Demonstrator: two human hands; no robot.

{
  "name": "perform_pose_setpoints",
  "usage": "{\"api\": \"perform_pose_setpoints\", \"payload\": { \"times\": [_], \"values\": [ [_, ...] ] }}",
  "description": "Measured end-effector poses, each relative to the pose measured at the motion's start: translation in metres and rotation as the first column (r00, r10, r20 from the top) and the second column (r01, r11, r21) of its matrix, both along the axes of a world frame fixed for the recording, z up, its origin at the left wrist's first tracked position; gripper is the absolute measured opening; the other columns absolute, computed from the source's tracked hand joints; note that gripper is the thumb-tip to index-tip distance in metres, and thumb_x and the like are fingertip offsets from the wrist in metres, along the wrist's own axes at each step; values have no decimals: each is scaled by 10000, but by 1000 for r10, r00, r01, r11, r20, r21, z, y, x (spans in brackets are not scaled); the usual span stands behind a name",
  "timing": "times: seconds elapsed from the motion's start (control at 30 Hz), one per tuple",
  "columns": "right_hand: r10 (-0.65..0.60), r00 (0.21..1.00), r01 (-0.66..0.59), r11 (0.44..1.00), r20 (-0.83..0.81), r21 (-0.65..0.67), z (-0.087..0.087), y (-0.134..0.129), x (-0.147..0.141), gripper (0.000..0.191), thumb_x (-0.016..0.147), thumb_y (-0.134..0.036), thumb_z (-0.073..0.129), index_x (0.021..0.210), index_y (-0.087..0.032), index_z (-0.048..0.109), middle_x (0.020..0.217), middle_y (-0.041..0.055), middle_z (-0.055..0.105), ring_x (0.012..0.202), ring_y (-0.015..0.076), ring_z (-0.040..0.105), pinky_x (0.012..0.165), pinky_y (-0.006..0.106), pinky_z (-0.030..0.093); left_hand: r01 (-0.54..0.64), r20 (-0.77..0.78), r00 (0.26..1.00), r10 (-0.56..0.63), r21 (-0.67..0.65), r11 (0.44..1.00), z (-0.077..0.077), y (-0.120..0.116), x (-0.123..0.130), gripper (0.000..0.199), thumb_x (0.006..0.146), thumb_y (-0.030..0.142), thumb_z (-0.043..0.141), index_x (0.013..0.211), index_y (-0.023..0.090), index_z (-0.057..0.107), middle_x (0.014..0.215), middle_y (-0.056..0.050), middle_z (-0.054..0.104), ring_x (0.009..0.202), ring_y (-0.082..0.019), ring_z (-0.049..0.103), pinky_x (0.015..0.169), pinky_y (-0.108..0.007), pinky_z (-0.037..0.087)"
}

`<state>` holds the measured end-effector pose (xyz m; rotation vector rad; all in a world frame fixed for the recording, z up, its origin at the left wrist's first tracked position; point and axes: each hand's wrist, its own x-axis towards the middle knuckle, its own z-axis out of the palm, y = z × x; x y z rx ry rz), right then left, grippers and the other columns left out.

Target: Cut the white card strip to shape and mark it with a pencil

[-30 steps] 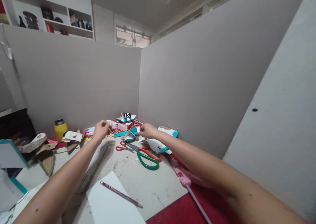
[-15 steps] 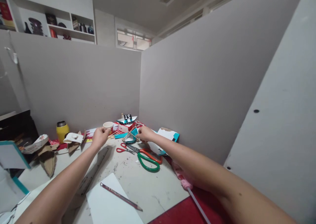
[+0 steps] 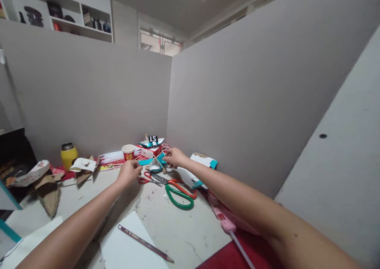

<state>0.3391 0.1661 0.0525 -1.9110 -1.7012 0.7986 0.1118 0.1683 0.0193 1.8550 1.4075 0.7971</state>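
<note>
A small teal-and-white boat (image 3: 154, 167) with thin wooden sticks crossing over it stands on the table in front of my hands. My right hand (image 3: 175, 158) is closed at its right side, the fingertips pinched against its upper teal part. To the left, my left hand (image 3: 129, 174) has its fingers drawn together, close to the red-handled scissors (image 3: 144, 179); anything held in them is too small to make out. Behind the left hand stands a red-and-white paper cup (image 3: 128, 152). Large scissors (image 3: 179, 201) with green and orange handles lie just below the boat.
Another boat (image 3: 152, 143) with a black sail rests at the back. A pencil (image 3: 145, 243) lies across white paper (image 3: 124, 257). Cut cardboard (image 3: 49, 197) and a yellow jar (image 3: 69, 157) are left; a pink glue gun (image 3: 227, 224) is right. Grey partitions (image 3: 237, 95) enclose the table.
My left hand has come away from the cup, moving down and toward the boat. My right hand stays by the boat. The view has shifted slightly.
</note>
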Motion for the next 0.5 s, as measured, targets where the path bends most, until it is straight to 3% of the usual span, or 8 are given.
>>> {"api": "perform_pose_setpoints", "payload": {
  "times": [0.23,0.5],
  "values": [
    [-41,938,69,995,-344,70,-5,13,-10,297,956,-309,586,1211,-157,577,1173,88,621,957,218,648,799,408,562,-6,62,998,0,107,994,0,1,6,334,916,344,600,1204,175,587,1212,-80,623,1005,-247,641,834,-447,550],
    [-18,883,72,993,-470,97,-1,24,-16,295,953,-305,591,1208,-157,581,1192,91,615,984,227,641,823,423,554,21,178,981,-71,268,963,-2,6,7,319,919,327,599,1201,177,587,1216,-87,622,1010,-237,639,844,-450,546]
  ]
}}
